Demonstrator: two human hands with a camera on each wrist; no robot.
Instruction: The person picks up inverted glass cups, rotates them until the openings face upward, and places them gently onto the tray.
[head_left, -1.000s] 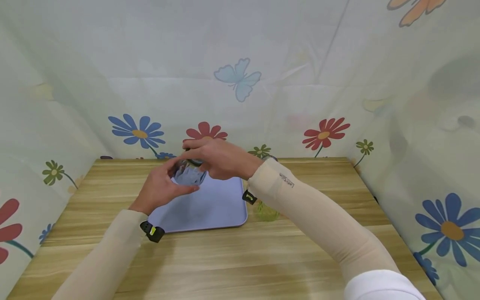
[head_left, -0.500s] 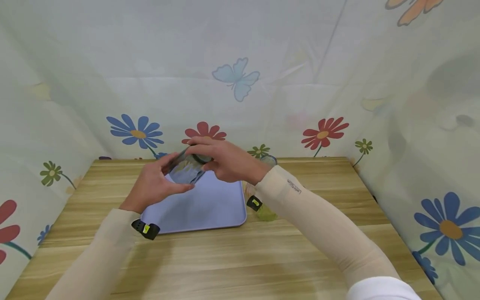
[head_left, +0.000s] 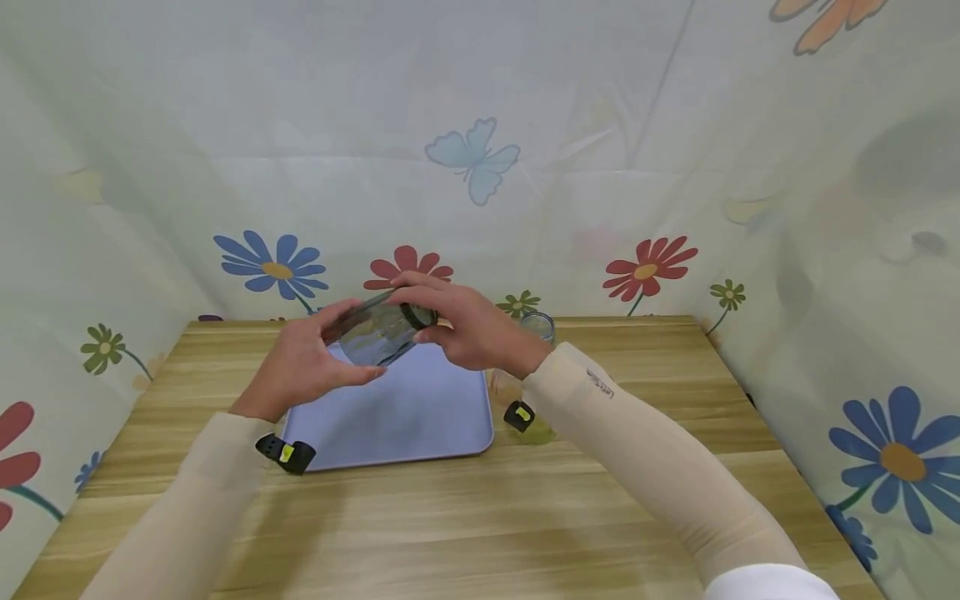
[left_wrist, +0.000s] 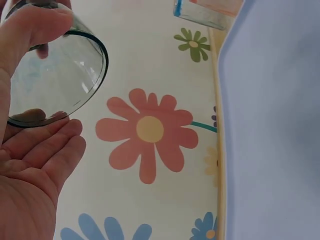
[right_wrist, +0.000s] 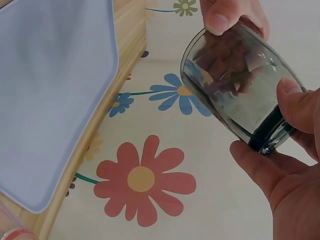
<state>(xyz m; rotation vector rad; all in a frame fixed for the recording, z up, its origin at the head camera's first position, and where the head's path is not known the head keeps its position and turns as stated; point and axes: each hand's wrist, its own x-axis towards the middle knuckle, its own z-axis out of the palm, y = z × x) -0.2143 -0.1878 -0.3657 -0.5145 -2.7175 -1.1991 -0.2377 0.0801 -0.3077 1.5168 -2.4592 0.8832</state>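
A grey-tinted drinking glass is held in the air over the lilac tray, tilted with its thick dark base to the right and its mouth toward the lower left. My right hand grips the base end, thumb on one side and fingers on the other, as the right wrist view shows on the glass. At the mouth end my left hand holds the rim between thumb and fingers. The glass looks see-through, with nothing visible inside it in the left wrist view.
Right of the tray, partly behind my right wrist, stand a clear glass with a blue rim and a yellow-green see-through item. The wooden table meets a flower-printed cloth wall at the back and sides.
The glass has tipped further onto its side, its base swinging right with my right hand. My left hand has shifted slightly left, and more of the blue-rimmed glass shows.
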